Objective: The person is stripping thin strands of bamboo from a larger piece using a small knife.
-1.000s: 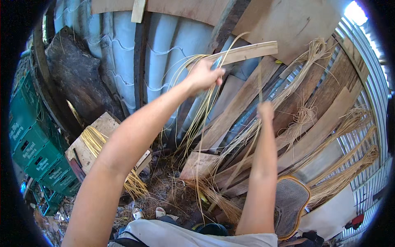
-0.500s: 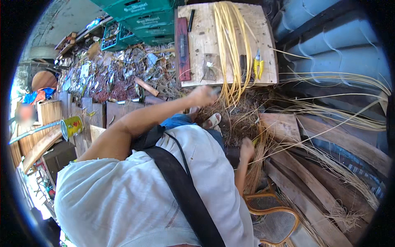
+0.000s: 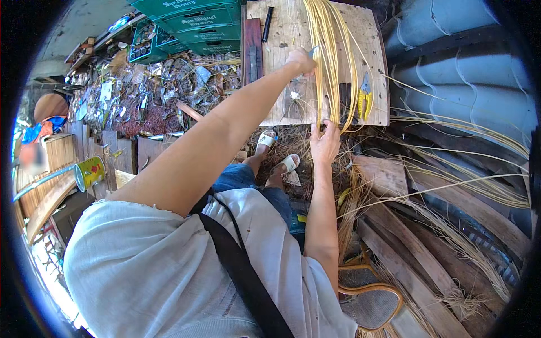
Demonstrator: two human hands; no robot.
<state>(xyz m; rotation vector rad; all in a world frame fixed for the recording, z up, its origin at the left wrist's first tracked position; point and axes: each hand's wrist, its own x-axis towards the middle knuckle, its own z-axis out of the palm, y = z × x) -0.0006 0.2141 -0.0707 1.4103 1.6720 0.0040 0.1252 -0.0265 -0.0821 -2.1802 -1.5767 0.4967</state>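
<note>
A bundle of pale yellow rattan strips (image 3: 332, 45) lies lengthwise over a wooden tabletop (image 3: 284, 39), its loops hanging past the near edge. My left hand (image 3: 302, 61) is closed around a small tool with a grey-blue blade (image 3: 312, 52), beside the bundle's left side. Its handle is hidden in my fist. At the near edge my right hand (image 3: 325, 145) has its thumb and fingers around the lower ends of some strips. To the right of the bundle lie pruning shears with yellow handles (image 3: 365, 102). On the left lie a black rod (image 3: 268, 23) and a dark reddish wooden block (image 3: 252, 50).
Green crates (image 3: 197, 21) stack at the back left, above heaped litter (image 3: 152, 93). Blue-grey corrugated sheeting (image 3: 456, 79) walls the right. Loose strips (image 3: 479, 127) and wooden planks (image 3: 417, 270) spread below it. A rattan-framed chair (image 3: 375, 307) stands near my right elbow.
My left hand has moved up over the tabletop with the bladed tool. My right hand has risen from low beside the planks to the bundle's lower ends. The view has shifted slightly.
</note>
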